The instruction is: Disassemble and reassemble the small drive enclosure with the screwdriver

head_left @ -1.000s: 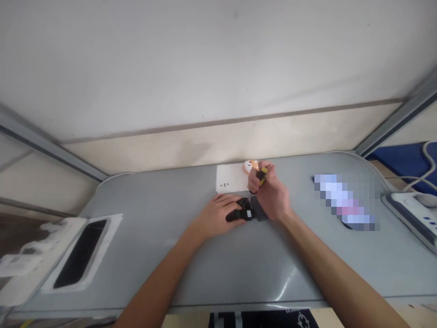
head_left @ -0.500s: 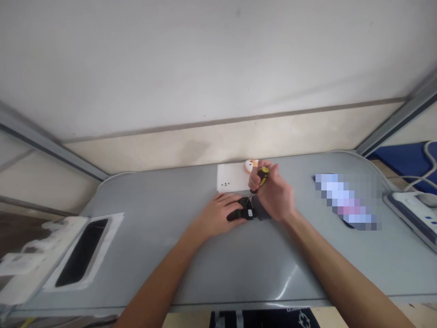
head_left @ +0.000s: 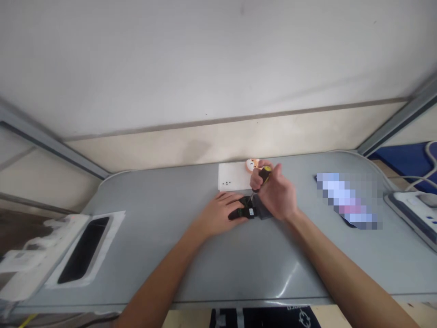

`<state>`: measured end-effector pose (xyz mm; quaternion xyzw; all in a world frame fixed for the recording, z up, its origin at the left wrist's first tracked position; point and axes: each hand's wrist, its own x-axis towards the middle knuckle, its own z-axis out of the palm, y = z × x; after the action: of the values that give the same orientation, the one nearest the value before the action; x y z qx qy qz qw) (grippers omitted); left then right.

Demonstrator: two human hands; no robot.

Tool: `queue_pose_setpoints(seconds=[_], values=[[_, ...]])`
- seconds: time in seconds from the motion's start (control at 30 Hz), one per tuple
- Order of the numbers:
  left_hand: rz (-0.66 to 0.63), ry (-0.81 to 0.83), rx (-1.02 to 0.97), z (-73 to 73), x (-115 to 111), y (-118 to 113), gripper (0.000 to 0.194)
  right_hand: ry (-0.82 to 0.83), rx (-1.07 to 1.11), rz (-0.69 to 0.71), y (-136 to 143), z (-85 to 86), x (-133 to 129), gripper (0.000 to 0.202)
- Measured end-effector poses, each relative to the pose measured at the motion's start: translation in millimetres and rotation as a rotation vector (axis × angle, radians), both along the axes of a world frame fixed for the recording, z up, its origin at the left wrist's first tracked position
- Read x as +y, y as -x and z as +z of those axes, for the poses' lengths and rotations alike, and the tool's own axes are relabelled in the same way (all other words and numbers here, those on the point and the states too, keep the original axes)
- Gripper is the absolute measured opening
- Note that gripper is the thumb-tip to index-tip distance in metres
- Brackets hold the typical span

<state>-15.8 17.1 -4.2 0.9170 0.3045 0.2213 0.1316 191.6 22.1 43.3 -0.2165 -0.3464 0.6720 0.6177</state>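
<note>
My right hand (head_left: 275, 191) is closed around a screwdriver (head_left: 265, 173) with a black and yellow handle, its end pointing up. The thin shaft slants down to a small black device (head_left: 244, 210) with green marks and a white label. Fingers of my left hand (head_left: 220, 214) are wrapped over the left side of that device and grip it against the table. A dark grey flat piece (head_left: 262, 210) adjoins the device under my right hand, partly hidden. Behind my hands lies a white sheet or card (head_left: 232, 176) with several tiny dark dots, perhaps screws.
An orange and white animal figure (head_left: 251, 165) sits by the wall. To the right are a blurred-out phone (head_left: 346, 200) and a power strip (head_left: 413, 214). A black phone (head_left: 84, 249) and white power strip (head_left: 44, 259) lie left on the grey table (head_left: 153, 196).
The view has shifted slightly. My right hand has turned a little around the screwdriver, with the thumb sticking up more. My left hand keeps its hold on the black device.
</note>
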Motion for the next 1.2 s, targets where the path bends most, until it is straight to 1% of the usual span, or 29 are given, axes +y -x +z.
queue_pose_setpoints(seconds=[0.17, 0.3, 0.37, 0.53, 0.67, 0.83, 0.9, 1.0, 1.13, 1.2], values=[[-0.004, 0.005, 0.004, -2.1, 0, 1, 0.023, -0.005, 0.019, 0.009, -3, 0.5, 1, 0.018], [-0.005, -0.005, 0.002, -2.4, 0, 1, 0.023, -0.001, 0.018, 0.037, -11, -1.8, 5, 0.023], [-0.001, -0.011, 0.002, -2.3, 0, 1, 0.023, 0.018, 0.016, 0.031, -13, -2.1, 6, 0.025], [0.004, -0.009, 0.006, -1.5, 1, 0, 0.023, 0.053, 0.041, 0.023, -9, 2.8, 4, 0.023], [0.002, 0.003, 0.014, -0.5, 1, 1, 0.023, 0.083, 0.027, 0.004, -8, 5.6, 2, 0.031], [0.000, -0.004, 0.031, 1.4, 0, 1, 0.024, 0.026, -0.016, -0.010, -14, 2.0, 4, 0.021], [-0.002, -0.011, 0.038, 2.2, 0, 1, 0.025, -0.003, -0.036, 0.003, -15, 1.0, 5, 0.021], [-0.003, -0.019, 0.043, 2.7, 0, 1, 0.025, 0.014, -0.040, 0.034, -11, 2.2, 3, 0.027], [-0.002, -0.015, 0.037, 2.9, -1, 0, 0.025, 0.028, -0.041, -0.005, 0, 5.3, -2, 0.035], [-0.001, -0.013, 0.037, 2.9, -1, -1, 0.024, 0.014, -0.063, -0.028, 3, 5.1, -4, 0.031]])
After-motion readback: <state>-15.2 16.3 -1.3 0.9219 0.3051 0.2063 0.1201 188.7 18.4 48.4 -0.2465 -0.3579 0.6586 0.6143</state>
